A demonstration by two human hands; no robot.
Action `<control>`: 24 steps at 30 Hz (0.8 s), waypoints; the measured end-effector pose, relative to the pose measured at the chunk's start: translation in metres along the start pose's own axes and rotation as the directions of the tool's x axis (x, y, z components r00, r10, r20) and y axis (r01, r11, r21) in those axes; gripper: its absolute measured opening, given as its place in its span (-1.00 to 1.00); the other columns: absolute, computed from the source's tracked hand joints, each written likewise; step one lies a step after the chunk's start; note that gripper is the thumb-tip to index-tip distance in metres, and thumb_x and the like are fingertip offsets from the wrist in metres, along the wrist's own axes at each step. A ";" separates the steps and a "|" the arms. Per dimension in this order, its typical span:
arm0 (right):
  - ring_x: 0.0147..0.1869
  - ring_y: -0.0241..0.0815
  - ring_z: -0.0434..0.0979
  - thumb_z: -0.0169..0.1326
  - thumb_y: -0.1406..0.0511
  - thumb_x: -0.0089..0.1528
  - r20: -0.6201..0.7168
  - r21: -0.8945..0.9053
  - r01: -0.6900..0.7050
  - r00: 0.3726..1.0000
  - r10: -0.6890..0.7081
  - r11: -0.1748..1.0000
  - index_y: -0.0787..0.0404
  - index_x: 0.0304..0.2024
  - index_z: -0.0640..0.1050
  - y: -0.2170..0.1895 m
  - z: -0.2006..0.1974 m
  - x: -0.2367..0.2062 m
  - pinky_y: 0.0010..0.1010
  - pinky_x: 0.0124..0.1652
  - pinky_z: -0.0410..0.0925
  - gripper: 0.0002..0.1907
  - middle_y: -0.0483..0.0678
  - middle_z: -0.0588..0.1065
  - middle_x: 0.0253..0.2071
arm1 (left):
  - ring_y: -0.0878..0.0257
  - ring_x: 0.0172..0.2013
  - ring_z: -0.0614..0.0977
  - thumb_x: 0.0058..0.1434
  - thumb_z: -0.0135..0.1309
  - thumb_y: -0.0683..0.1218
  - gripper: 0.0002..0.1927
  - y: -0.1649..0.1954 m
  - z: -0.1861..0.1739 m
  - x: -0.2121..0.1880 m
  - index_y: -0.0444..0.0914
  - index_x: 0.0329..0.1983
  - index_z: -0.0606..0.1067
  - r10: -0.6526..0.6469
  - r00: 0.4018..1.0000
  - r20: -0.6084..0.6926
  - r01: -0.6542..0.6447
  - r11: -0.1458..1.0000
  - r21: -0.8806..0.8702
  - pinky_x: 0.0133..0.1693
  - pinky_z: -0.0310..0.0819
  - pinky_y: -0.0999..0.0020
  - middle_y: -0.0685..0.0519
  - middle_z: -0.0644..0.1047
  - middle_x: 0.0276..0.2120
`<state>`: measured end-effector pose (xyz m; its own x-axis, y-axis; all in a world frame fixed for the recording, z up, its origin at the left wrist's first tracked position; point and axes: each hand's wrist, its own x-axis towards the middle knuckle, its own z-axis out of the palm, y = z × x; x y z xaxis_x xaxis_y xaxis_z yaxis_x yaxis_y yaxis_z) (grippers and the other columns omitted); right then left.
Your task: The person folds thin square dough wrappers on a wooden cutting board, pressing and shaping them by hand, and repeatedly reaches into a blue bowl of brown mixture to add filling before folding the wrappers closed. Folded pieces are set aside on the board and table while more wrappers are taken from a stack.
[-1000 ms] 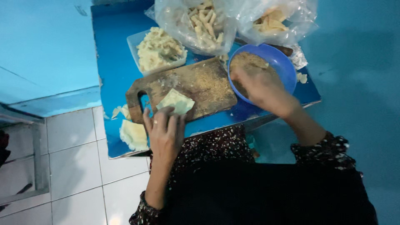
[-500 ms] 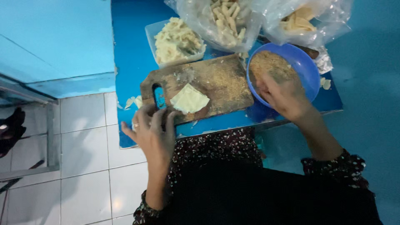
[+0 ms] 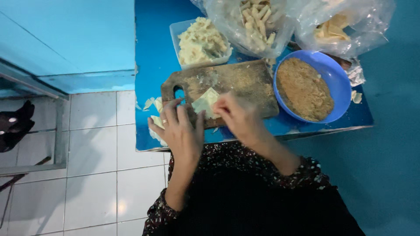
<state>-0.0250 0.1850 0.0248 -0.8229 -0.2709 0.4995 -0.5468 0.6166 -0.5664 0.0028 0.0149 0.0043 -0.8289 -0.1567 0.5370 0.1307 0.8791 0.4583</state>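
You work in small food-prep kitchen, home or stall. Evidence: wooden cutting board (image 3: 227, 85) on blue table (image 3: 151, 57), bowl of crumbs (image 3: 306, 87), bagged fried rolls (image 3: 256, 19), white tiled floor (image 3: 92, 166).

Blue table (image 3: 151, 65) carries a wooden cutting board (image 3: 236, 83). Blue bowl (image 3: 332, 76) just right of board; clear tub (image 3: 175, 32) and plastic bags (image 3: 280, 26) behind it. Pale wrapper scraps (image 3: 151, 103) lie left of board.

Head camera looks steeply down, close above table (image 3: 148, 65).
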 end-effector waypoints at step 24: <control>-0.14 0.02 0.53 0.30 0.31 0.21 -0.051 -0.187 -0.073 0.997 0.065 0.980 0.19 -0.23 0.52 -0.009 -0.014 -0.006 -0.15 -0.14 0.33 -0.80 -0.02 0.50 -0.28 | 0.01 0.08 0.46 0.23 0.22 -0.08 -0.87 0.012 0.000 0.001 -0.19 -0.25 0.51 0.064 0.998 -0.018 -0.064 0.998 -0.012 0.28 -0.02 -0.40 0.02 0.49 0.02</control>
<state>-0.0134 0.1915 0.0358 -0.8477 -0.1923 0.4943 -0.4464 0.7620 -0.4692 0.0037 0.0256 0.0103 -0.8091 -0.1085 0.5776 0.1896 0.8820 0.4313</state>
